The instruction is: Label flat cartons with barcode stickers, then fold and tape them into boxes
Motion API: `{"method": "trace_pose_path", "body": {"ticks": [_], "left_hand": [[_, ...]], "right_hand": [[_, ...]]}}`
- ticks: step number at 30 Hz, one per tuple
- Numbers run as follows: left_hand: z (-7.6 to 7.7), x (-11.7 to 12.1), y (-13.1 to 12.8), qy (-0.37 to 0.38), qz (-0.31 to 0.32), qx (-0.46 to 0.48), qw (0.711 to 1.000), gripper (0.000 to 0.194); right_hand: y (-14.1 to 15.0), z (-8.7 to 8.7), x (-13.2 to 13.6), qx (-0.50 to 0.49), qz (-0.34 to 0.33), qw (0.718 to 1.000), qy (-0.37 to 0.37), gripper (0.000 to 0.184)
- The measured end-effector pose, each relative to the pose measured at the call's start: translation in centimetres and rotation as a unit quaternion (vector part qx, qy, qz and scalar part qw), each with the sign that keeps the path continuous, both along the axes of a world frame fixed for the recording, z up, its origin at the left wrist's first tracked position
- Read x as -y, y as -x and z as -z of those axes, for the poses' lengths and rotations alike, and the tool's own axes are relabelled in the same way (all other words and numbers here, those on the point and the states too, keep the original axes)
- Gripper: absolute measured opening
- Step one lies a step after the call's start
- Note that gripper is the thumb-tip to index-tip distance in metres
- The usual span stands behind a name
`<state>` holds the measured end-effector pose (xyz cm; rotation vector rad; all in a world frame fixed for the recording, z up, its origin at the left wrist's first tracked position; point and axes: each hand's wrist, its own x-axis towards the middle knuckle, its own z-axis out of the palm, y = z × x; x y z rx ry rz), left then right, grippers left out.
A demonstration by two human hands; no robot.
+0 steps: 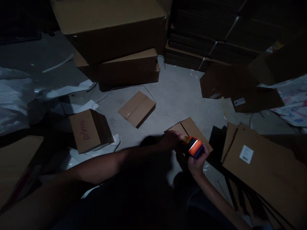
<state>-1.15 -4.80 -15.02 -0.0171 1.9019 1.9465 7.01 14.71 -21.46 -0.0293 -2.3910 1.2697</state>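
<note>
My right hand (195,159) is closed around an orange and purple tape dispenser (194,147), held just above a small cardboard box (192,127) whose top flaps meet along a seam. My left hand (170,139) reaches in from the left, fingers pinched at the dispenser's front end by the tape; what they hold is too dark to make out. The box lies on the concrete floor directly in front of me.
A taped small box (136,108) lies further out, and a box printed "primo" (90,130) stands to the left. Large cartons (112,35) and bundled flat cardboard (216,35) are stacked behind. Flattened boxes (261,166) lie on the right, plastic sheeting (14,99) on the left.
</note>
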Motion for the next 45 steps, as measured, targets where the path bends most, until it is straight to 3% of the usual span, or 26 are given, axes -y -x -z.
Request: {"method": "trace_pose_path", "body": {"ticks": [5,13,19,27,37,41,45], "left_hand": [[0.3,-0.2,-0.7,0.027,0.0,-0.014,1.0,0.039],[0.3,-0.2,-1.4,-0.093,-0.09,0.014,0.991,0.041],[-0.3,0.8,-1.7,-0.058,-0.054,-0.008,0.997,0.037],[-0.5,0.8,-1.0,-0.07,-0.1,0.071,0.99,0.027],[-0.8,0.7,-0.6,0.03,-0.047,-0.027,0.998,0.027],[-1.1,0.8,-0.7,-0.03,-0.051,-0.014,0.998,0.03],[-0.4,0.6,-0.3,-0.115,-0.058,0.03,0.991,0.029]], "right_hand": [[-0.2,0.5,0.0,0.006,0.007,1.0,0.01,0.071],[0.0,0.9,-0.1,0.018,0.004,0.999,0.034,0.074],[0.1,0.1,0.0,0.002,-0.006,1.0,-0.016,0.072],[0.3,-0.2,0.0,-0.032,-0.04,0.997,-0.059,0.075],[0.0,0.1,-0.1,-0.006,-0.026,0.999,-0.04,0.075],[0.1,0.0,-0.1,0.001,-0.022,0.999,-0.036,0.075],[0.1,0.0,-0.2,-0.004,-0.027,0.999,-0.046,0.075]]}}
